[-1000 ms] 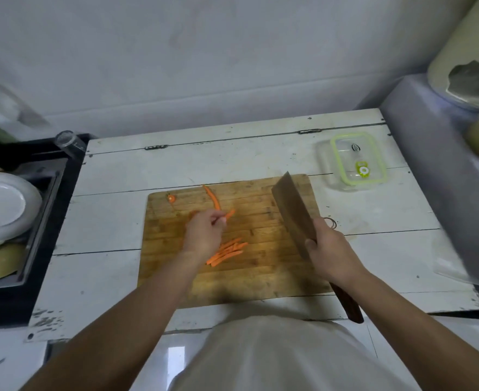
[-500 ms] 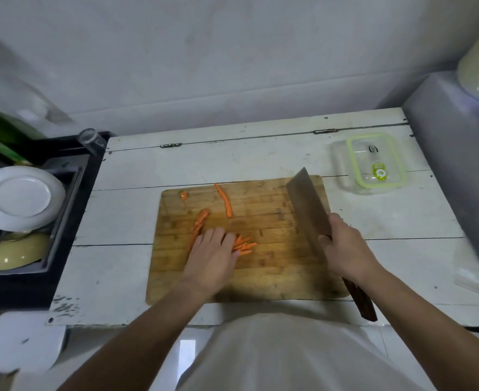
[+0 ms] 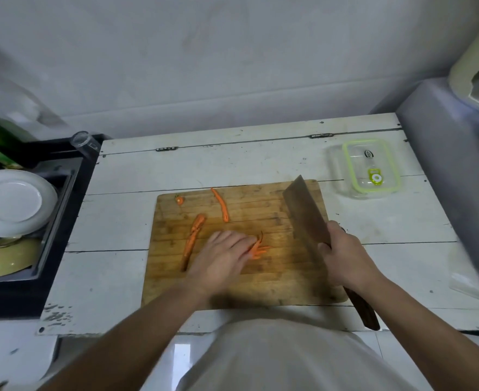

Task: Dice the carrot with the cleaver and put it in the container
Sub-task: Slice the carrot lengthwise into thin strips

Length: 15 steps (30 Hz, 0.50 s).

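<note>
your right hand (image 3: 345, 261) grips the cleaver (image 3: 307, 214) where the blade meets the dark handle, fingers curled round it. the blade is tilted and points away from you, over the right part of the wooden cutting board (image 3: 275, 283). your left hand (image 3: 221, 258) lies flat on the board with fingers straight, and the fingertips press on a small bundle of carrot strips (image 3: 259, 248) near the middle. a longer carrot piece (image 3: 193, 239) lies just beside this hand on its left, one thin curved strip (image 3: 222, 206) is further back, and a small carrot end (image 3: 179, 199) sits near the far left corner. the container (image 3: 371, 167), clear with a green rim, stands on the white table (image 3: 114, 221), beyond the board's far right corner. at the left, a white plate (image 3: 12, 201) and a yellow bowl (image 3: 6, 258) rest in a dark rack.
</note>
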Available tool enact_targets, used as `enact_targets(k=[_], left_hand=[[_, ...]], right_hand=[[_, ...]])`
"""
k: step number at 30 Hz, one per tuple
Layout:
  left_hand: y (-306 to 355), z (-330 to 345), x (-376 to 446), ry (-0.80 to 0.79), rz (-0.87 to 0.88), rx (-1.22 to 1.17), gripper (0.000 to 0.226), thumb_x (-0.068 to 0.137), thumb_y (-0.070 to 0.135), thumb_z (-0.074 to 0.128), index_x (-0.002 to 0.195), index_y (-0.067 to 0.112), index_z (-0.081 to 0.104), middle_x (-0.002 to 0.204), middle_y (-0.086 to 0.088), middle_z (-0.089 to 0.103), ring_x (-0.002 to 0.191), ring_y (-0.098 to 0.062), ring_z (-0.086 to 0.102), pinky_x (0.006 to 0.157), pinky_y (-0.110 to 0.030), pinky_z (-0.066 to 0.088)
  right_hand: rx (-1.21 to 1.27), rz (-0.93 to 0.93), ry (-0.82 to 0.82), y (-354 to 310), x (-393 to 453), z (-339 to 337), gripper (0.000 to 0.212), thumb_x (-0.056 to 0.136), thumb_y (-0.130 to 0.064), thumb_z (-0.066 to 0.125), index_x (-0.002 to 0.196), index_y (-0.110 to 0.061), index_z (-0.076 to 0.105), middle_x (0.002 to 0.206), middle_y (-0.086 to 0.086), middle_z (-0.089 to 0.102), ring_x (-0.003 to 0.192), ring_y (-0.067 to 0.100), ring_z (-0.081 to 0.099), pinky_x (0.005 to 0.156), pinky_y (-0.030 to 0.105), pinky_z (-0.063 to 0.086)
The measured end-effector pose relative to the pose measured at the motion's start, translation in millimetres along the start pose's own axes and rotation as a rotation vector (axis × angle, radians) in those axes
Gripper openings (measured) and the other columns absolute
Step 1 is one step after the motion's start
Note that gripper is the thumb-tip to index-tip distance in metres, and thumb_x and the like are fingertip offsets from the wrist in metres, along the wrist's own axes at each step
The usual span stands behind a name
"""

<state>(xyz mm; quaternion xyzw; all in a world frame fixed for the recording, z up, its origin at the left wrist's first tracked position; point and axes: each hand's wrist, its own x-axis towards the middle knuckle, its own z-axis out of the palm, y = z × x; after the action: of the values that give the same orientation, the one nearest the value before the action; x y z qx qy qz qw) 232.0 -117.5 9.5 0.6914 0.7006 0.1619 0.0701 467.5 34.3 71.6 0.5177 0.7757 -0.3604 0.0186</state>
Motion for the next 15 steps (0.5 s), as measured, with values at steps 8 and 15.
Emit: enact_targets(k=[8, 15], left_hand=[[-100, -50, 79, -0.369, 0.191, 0.519, 0.056, 0.075, -0.003, 0.071, 0.126, 0.019, 0.064, 0.13, -0.003, 0.06, 0.12, -0.025, 0.055, 0.105, -0.039, 0.043], [-107, -40, 87, -0.374, 0.076, 0.377, 0.015, 0.098, 0.022, 0.062, 0.112, 0.023, 0.056, 0.108, 0.001, 0.061, 0.097, -0.023, 0.058, 0.083, -0.039, 0.046]], right_hand=[[-0.006, -0.017, 0.029, 1, 1, -2, 0.014, 0.1, -0.013, 0.05, 0.112, -0.016, 0.045, 0.093, 0.006, 0.059, 0.078, 0.028, 0.057, 0.062, 0.034, 0.043], [-0.021, -0.01, 0.018, 4, -6, 1, 0.015, 0.099, -0.013, 0.05, 0.103, -0.022, 0.039, 0.092, 0.007, 0.061, 0.078, 0.029, 0.057, 0.063, 0.035, 0.041]])
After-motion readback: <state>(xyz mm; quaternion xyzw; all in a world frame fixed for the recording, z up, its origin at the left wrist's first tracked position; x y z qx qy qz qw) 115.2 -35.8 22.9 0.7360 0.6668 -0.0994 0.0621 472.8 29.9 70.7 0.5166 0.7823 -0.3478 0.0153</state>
